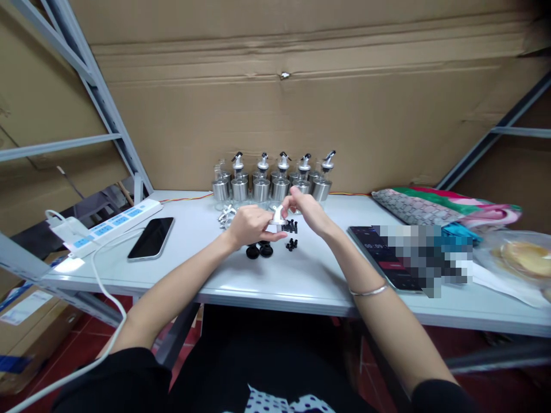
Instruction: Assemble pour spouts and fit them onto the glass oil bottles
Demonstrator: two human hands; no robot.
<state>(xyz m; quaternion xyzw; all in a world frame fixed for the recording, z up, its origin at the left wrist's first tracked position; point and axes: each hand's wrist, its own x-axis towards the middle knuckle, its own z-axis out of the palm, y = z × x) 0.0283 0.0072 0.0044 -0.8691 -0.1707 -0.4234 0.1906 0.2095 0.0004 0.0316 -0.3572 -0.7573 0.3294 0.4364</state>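
Observation:
My left hand [253, 225] is closed around a silver pour spout [279, 214] of a bottle stopper, held just above the table. My right hand [310, 212] is at the spout's upper end with its fingers bent; what its fingertips pinch is too small to tell. Below my left hand lie black round caps [259, 250]. Small black parts lie in a row [293, 226] and in a little cluster [292, 245] beneath my right hand. Several loose silver spout parts [227, 215] rest left of my left hand, partly hidden by it.
Glass-and-steel bottles [261, 189], several topped with pour spouts, stand in rows at the back against cardboard [275, 115]. A power strip [116, 226] and a phone [151, 238] lie left. Right are another phone [383, 258], a patterned bag [413, 206] and a food container [525, 258].

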